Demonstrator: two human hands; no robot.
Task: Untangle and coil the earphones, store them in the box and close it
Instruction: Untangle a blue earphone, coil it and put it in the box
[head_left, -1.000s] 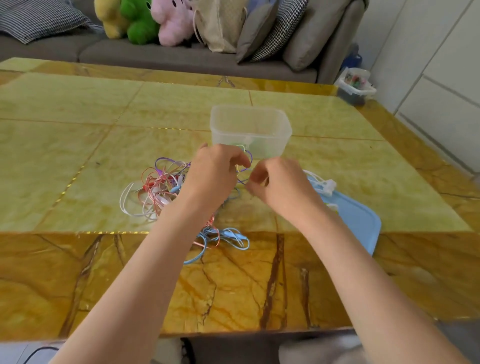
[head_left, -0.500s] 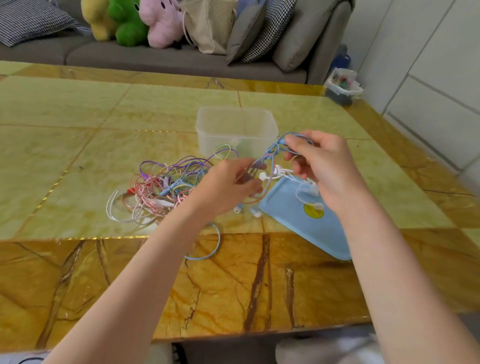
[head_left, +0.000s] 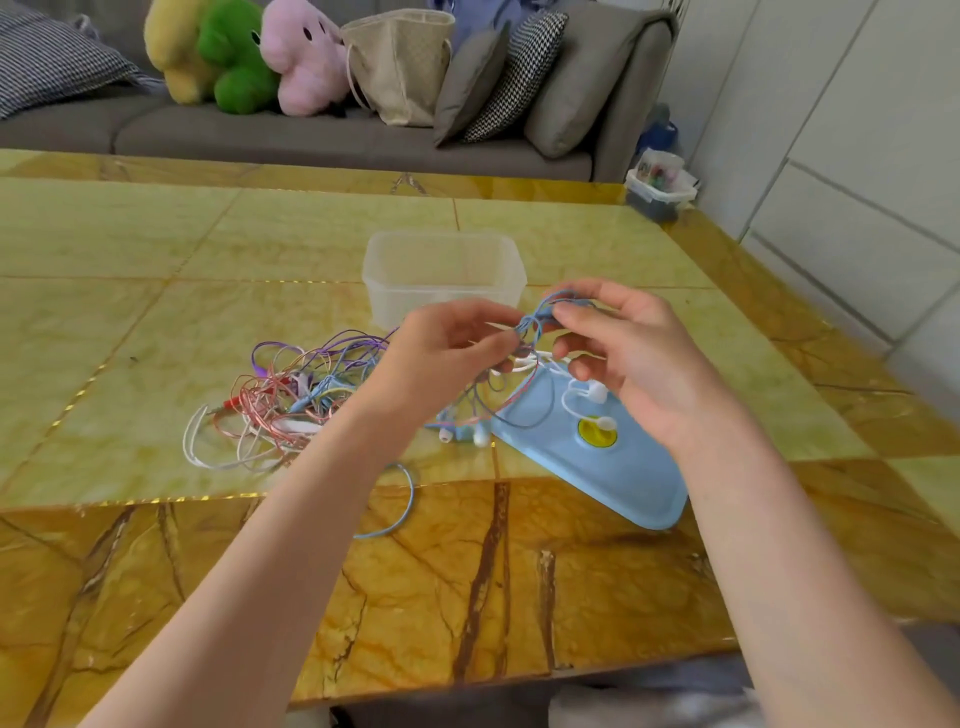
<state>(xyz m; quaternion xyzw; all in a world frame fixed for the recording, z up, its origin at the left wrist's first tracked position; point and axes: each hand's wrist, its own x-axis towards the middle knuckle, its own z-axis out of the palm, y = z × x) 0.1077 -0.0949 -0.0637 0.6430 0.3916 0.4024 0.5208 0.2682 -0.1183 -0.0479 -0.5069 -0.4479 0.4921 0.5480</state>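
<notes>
A tangle of earphones in pink, purple, white and blue lies on the yellow marble table, left of my hands. My left hand and my right hand are raised above the table, and both pinch a knot of blue cable between them. Loops of blue, pink and white cable hang from that knot, with white earbuds dangling over the blue lid. The clear plastic box stands open just behind my hands.
A grey sofa with plush toys, a bag and cushions runs along the table's far side. A small container sits on the floor by the table's far right corner. A white wall rises at the right.
My hands have lifted a blue cable out of the tangle and brought it up in front of the box. The right hand moved off the lid, which now shows.
</notes>
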